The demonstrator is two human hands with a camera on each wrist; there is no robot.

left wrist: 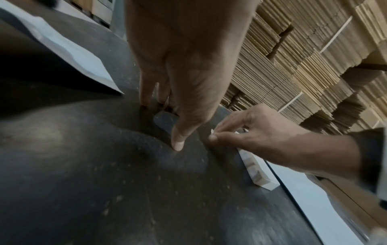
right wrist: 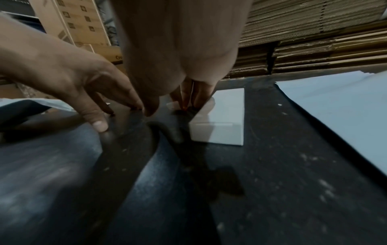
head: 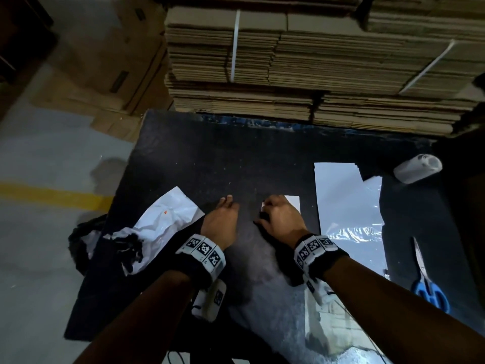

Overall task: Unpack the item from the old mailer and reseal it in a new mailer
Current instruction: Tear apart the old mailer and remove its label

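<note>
A dark grey mailer lies flat on the black table under both hands, and fills the foreground of the left wrist view. My left hand presses its straight fingers and thumb down on it. My right hand pinches the corner of a white strip at the mailer's far end; the pinch shows in the left wrist view. The torn, crumpled white old mailer lies to the left. What the dark mailer holds is hidden.
A stack of flat white mailers lies to the right of my hands. Blue-handled scissors sit near the right edge, with a white bottle lying behind them. Bundled cardboard stacks wall off the table's far side.
</note>
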